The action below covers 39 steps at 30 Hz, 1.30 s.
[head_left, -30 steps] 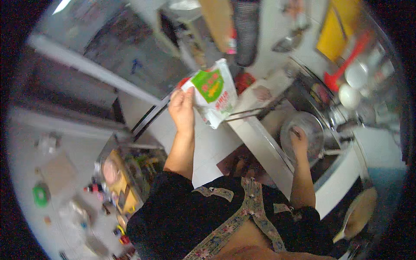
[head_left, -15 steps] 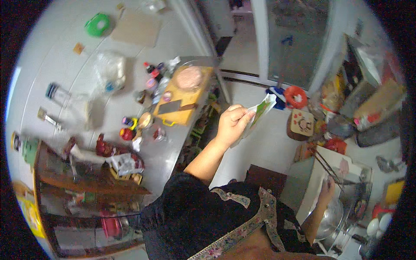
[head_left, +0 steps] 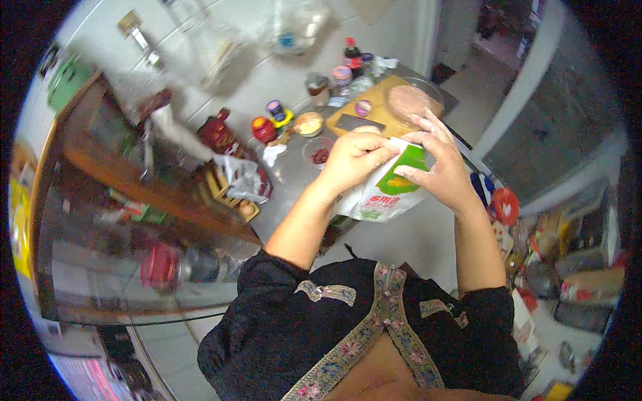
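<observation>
- The white packet with a green panel is just right of the centre of the frame, held up between both hands and tilted, its green end toward the upper right.
- The left hand is clamped on the packet's upper left edge, thumb and bent fingers pinched together.
- The right hand touches the packet's right side: its thumb lies across the green panel, and its other fingers are stretched up and spread apart, with whitish smears on them. Whether they grip the packet, I cannot tell from this angle.
- Above the hands, a yellow cutting board carries a round pale pink mass, a small purple jar and a dark flat blade.
- Behind the board, in the upper middle, a dark bottle with a red cap stands upright.
- Left of the left hand, on the grey counter, are a clear tub of dark red pieces, a bowl with pale yellow contents and a red jar.
- A brown cabinet fills much of the left of the frame.
- At the right edge of the middle, a red round object lies near the right forearm.
</observation>
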Tool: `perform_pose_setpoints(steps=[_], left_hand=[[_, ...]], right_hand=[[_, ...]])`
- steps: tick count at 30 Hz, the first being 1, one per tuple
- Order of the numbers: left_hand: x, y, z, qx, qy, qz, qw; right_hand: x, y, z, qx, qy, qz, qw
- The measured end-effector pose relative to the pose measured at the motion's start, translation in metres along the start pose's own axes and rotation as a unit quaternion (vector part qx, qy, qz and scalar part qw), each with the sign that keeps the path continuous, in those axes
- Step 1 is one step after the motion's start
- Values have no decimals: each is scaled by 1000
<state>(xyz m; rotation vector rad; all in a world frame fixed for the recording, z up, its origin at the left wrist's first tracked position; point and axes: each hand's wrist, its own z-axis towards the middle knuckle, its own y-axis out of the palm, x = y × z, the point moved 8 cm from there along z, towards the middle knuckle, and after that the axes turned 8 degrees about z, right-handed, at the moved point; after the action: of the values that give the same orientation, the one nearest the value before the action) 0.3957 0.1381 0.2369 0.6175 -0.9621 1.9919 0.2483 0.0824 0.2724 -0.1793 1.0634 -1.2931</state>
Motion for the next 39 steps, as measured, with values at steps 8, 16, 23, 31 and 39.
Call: perform_pose_setpoints(steps=[8,16,23,31,39], left_hand=[[-22,-51,-69,110,-123,102,981],[-66,-28,-212,210,-272,295,892],[-71,-15,-217,289,-267,374,840],[-91,-15,-253,248,-226,413,847],[-99,-24,-318,307,-310,321,841]], right_hand=[[-5,56,51,-99,-125,134,978],[-13,68,62,-114,-249,138,952],[-24,69,72,-169,-256,159,938],[-31,89,95,-132,-326,157,923],[-70,107,126,-75,-364,74,925]])
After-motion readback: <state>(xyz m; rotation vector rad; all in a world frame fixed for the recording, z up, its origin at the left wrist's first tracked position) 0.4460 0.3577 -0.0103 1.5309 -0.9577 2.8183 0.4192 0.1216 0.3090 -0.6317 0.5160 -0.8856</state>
